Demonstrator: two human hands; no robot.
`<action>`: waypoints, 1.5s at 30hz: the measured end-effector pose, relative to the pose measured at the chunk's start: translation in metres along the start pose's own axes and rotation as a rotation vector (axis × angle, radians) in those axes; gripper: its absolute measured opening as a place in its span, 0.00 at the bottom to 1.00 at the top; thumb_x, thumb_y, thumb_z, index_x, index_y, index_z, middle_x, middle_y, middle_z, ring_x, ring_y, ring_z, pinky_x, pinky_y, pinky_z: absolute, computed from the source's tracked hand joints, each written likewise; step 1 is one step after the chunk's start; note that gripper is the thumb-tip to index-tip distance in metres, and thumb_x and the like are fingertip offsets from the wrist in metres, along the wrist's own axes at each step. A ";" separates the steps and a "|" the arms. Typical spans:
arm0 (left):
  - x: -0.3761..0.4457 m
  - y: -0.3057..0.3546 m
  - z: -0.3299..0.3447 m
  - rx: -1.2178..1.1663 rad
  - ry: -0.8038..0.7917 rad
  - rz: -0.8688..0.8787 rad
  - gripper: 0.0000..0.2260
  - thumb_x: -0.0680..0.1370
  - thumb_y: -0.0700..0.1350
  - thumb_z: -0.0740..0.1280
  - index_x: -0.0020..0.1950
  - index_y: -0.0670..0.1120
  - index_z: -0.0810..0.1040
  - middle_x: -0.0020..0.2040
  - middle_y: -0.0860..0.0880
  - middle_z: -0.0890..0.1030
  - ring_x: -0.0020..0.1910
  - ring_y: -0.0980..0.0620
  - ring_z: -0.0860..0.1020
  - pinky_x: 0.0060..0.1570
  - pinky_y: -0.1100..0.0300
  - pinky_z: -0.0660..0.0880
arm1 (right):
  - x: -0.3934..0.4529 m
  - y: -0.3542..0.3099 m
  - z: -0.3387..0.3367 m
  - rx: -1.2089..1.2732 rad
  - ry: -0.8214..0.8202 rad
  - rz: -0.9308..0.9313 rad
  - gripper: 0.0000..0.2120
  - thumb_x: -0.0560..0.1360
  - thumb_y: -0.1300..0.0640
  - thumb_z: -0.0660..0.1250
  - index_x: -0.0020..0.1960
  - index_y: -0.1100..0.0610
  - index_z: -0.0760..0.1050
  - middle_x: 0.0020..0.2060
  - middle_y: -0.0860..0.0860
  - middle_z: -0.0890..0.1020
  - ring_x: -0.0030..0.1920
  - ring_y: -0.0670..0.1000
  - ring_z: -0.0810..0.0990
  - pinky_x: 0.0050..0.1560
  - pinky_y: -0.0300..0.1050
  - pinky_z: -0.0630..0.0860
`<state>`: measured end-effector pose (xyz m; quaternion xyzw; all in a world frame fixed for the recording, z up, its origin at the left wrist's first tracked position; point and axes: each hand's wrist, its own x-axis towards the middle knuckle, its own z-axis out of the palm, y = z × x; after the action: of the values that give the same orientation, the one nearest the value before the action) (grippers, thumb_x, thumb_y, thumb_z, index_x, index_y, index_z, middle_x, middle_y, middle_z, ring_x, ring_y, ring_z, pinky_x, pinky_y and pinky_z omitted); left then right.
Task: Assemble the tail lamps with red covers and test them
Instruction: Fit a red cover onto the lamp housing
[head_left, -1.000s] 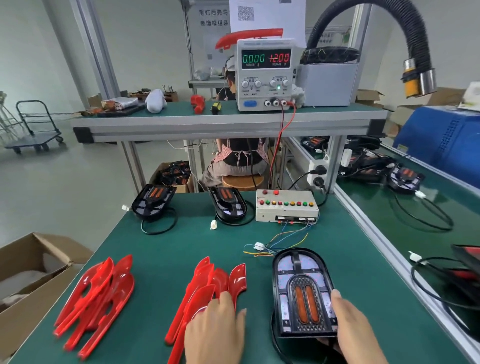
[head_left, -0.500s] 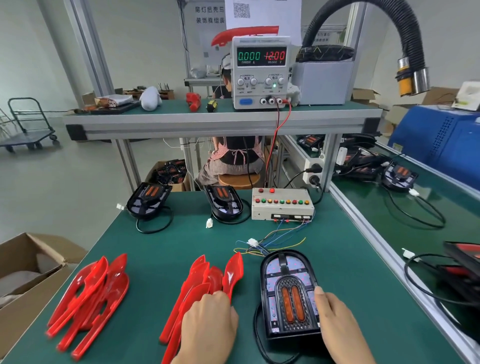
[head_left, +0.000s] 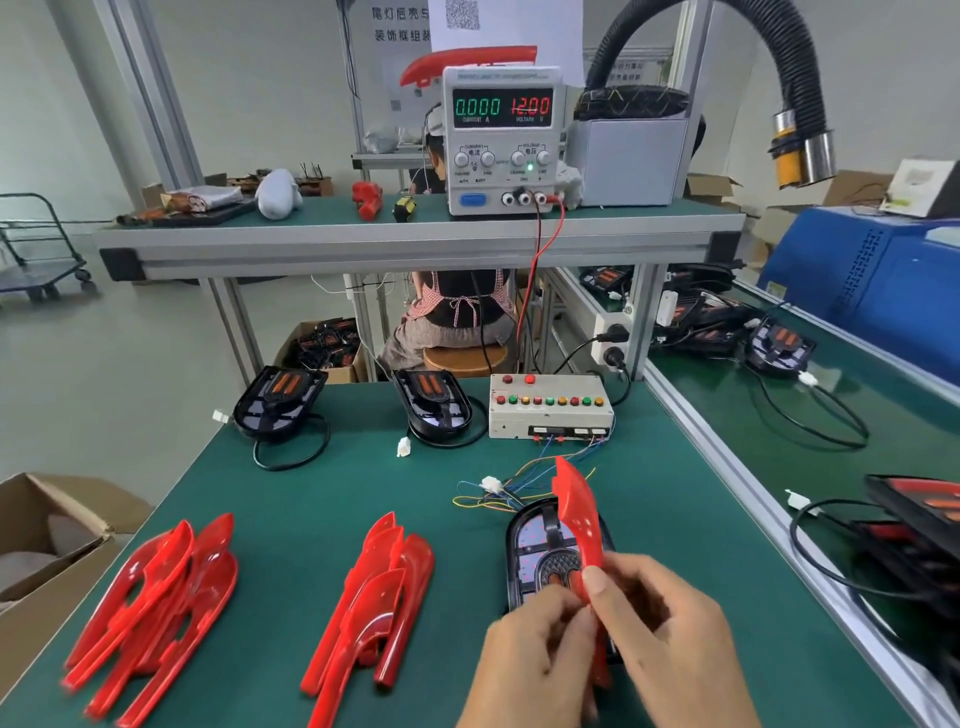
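A black tail lamp base (head_left: 535, 545) lies on the green bench in front of me, partly hidden by my hands. My left hand (head_left: 535, 660) and my right hand (head_left: 670, 639) both grip one red cover (head_left: 576, 512), held tilted on edge above the lamp. Two piles of red covers lie to the left, one near the middle (head_left: 374, 603) and one at the far left (head_left: 156, 608). A test box with coloured buttons (head_left: 550, 408) sits behind, its loose wires and white connector (head_left: 491, 484) trailing toward the lamp.
Two more black lamp bases (head_left: 278, 397) (head_left: 434, 402) with cables lie at the bench's far edge. A power supply (head_left: 501, 140) reading 12.00 stands on the upper shelf. More lamps and cables cover the right bench (head_left: 831, 467). A cardboard box (head_left: 47, 545) stands at left.
My left hand has lifted one red cover from the middle pile and brought it over the lamp. My right hand has left the lamp's edge and now grips the cover too.
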<state>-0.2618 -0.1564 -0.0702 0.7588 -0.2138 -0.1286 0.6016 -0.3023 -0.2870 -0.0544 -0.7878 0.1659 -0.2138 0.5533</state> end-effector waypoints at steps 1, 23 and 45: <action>0.001 -0.001 0.003 0.032 0.004 0.018 0.06 0.81 0.51 0.65 0.51 0.54 0.81 0.34 0.48 0.84 0.26 0.53 0.79 0.30 0.63 0.75 | 0.002 -0.002 -0.001 -0.026 0.004 0.020 0.09 0.71 0.52 0.77 0.44 0.37 0.84 0.35 0.47 0.86 0.37 0.50 0.84 0.44 0.45 0.81; 0.152 -0.011 -0.029 0.518 -0.124 0.008 0.18 0.83 0.62 0.56 0.50 0.51 0.76 0.40 0.54 0.78 0.43 0.51 0.78 0.40 0.58 0.70 | 0.028 0.003 0.005 -0.917 -0.035 -0.086 0.17 0.81 0.39 0.61 0.43 0.51 0.76 0.37 0.46 0.70 0.37 0.53 0.76 0.39 0.46 0.71; 0.159 -0.028 -0.029 0.585 -0.217 0.018 0.29 0.75 0.73 0.60 0.44 0.46 0.76 0.44 0.48 0.78 0.44 0.49 0.77 0.44 0.54 0.73 | 0.021 0.034 0.003 -0.833 0.113 -0.261 0.18 0.76 0.39 0.64 0.52 0.50 0.85 0.35 0.47 0.71 0.31 0.52 0.77 0.29 0.47 0.73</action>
<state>-0.1045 -0.2027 -0.0799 0.8798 -0.3113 -0.1364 0.3323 -0.2838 -0.3063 -0.0846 -0.9451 0.1672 -0.2394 0.1467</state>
